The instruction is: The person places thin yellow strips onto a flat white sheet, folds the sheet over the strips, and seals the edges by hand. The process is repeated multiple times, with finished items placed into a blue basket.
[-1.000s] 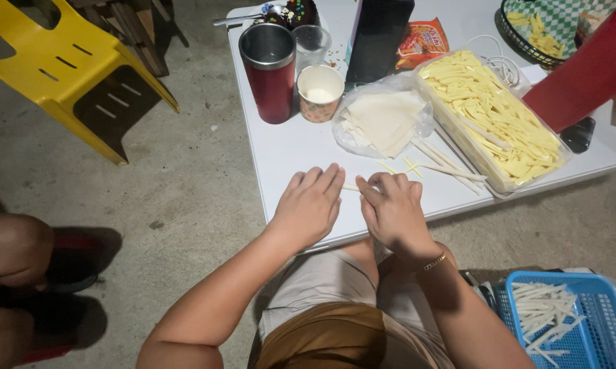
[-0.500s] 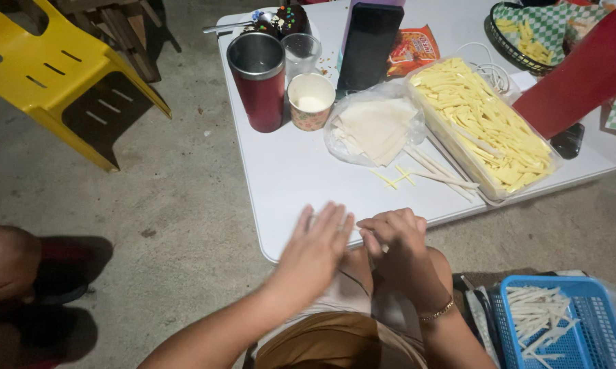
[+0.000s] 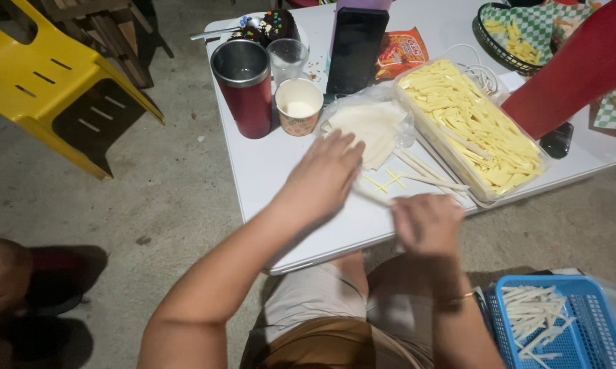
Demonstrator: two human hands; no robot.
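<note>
**Hands at the wrapper stack**

The left hand (image 3: pixel 325 174) lay flat and open-fingered, reaching the stack of white wrappers (image 3: pixel 369 126) on the white worktop (image 3: pixel 267 171). The right hand (image 3: pixel 427 222) was curled; whether its grip enclosed a thin stick (image 3: pixel 373 195) was unclear.

2 hands, left hand (image 3: pixel 325 174) & right hand (image 3: pixel 425 222), 1 white worktop (image 3: pixel 267 171), 1 red tumbler (image 3: pixel 243 85), 1 clear glass (image 3: pixel 286 59), 1 paper cup (image 3: pixel 299 106), 1 phone (image 3: pixel 356 48), 1 tub of yellow sticks (image 3: pixel 472 130), 1 blue basket (image 3: pixel 560 321), 1 yellow chair (image 3: pixel 48 89)
</note>
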